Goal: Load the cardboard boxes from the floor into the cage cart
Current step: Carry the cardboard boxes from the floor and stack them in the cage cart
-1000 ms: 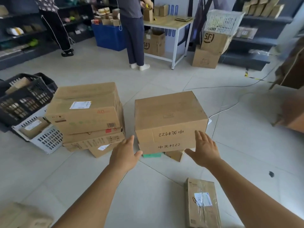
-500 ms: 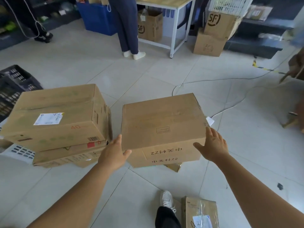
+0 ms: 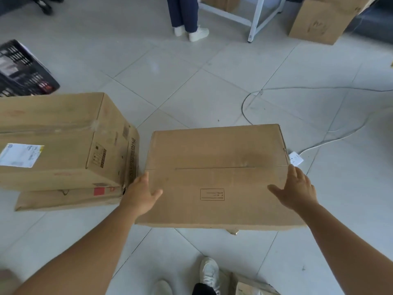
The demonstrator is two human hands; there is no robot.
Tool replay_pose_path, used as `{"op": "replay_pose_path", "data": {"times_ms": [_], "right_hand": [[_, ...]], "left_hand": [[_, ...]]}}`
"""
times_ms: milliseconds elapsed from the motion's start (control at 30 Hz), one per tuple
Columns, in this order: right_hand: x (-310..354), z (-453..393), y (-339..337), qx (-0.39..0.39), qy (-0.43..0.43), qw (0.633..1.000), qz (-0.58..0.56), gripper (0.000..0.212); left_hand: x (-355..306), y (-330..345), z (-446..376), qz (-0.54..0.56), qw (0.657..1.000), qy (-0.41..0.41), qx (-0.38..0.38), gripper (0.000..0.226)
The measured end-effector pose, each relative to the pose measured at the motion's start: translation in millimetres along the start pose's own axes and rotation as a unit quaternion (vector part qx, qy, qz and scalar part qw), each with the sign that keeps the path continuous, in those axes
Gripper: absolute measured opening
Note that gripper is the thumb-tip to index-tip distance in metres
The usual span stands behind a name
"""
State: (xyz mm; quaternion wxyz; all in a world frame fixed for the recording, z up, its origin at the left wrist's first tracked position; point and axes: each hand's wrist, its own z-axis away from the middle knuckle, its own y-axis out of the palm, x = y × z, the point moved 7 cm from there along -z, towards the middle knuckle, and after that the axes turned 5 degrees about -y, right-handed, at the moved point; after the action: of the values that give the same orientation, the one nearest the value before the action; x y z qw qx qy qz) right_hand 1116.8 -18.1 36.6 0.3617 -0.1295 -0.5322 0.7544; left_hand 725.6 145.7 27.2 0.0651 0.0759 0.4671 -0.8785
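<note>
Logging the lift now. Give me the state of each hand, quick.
Left hand: open, fingers straight, pressed to the left side of the cardboard box.
Right hand: open, fingers spread over the box's right edge.

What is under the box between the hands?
A small cardboard corner pokes out below the near edge of the box, so something lies beneath; the rest is covered. The left hand and right hand flank it.
</note>
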Motion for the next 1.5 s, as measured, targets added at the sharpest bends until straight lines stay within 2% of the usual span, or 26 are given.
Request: {"op": "replay_pose_path", "data": {"times_ms": [133, 300, 433, 700, 933, 1267, 1500], "right_hand": [[-11, -32, 16, -0.003, 0.033, 0.999, -0.034, 0.102], [-27, -57, 44, 0.013, 0.088, 0.989, -0.116, 0.108], [-34, -63, 49, 0.009, 0.107, 0.981, -0.159, 0.099], [-33, -58, 38, 0.014, 0.118, 0.975, -0.189, 0.098], [-31, -35, 18, 0.006, 0.098, 0.975, -0.198, 0.096], [-29, 53, -37, -0.063, 0.065, 0.965, -0.246, 0.095], [-18, 157, -80, -0.109, 0.040, 0.958, -0.263, 0.115]], "left_hand": [[4, 12, -42, 0.007, 0.999, -0.030, 0.017, 0.088], [13, 32, -84, 0.084, 0.992, -0.078, 0.045, 0.107], [26, 45, -100, 0.152, 0.981, -0.111, 0.055, 0.120], [32, 51, -97, 0.243, 0.962, -0.121, 0.043, 0.115], [36, 30, -59, 0.280, 0.953, -0.116, 0.019, 0.114], [55, -34, 30, 0.314, 0.946, -0.071, -0.044, 0.116], [88, -75, 117, 0.355, 0.930, -0.006, -0.094, 0.112]]}}
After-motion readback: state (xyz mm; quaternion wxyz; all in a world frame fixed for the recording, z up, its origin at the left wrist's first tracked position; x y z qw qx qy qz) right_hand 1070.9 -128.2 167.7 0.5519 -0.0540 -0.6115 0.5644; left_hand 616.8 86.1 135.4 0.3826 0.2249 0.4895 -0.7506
